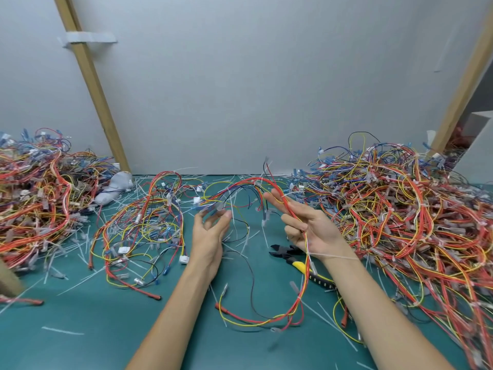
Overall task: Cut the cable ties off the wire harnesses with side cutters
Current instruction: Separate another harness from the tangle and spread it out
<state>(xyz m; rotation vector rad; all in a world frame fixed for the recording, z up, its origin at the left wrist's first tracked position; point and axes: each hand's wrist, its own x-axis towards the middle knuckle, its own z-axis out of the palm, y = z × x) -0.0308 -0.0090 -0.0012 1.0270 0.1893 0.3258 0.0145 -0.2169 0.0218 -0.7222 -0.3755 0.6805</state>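
Observation:
One wire harness (248,188) of red, yellow, blue and black wires is lifted above the green mat between my hands. My right hand (306,228) has the red and yellow strands lying across its palm, with the lower fingers curled round them. A white cable tie (330,256) sticks out from the strands at my right wrist. My left hand (210,231) is raised with fingers spread and loosely bent, its fingertips at the harness's blue connectors; it grips nothing. The side cutters (288,253), black jaws and yellow-black handles, lie on the mat under my right hand.
A big heap of harnesses (405,217) fills the right side. Another heap (34,198) lies at the left, and a smaller loose bundle (144,231) sits left of centre. Cut tie scraps (64,331) litter the green mat (112,329). A grey glove (114,188) lies by the back wall.

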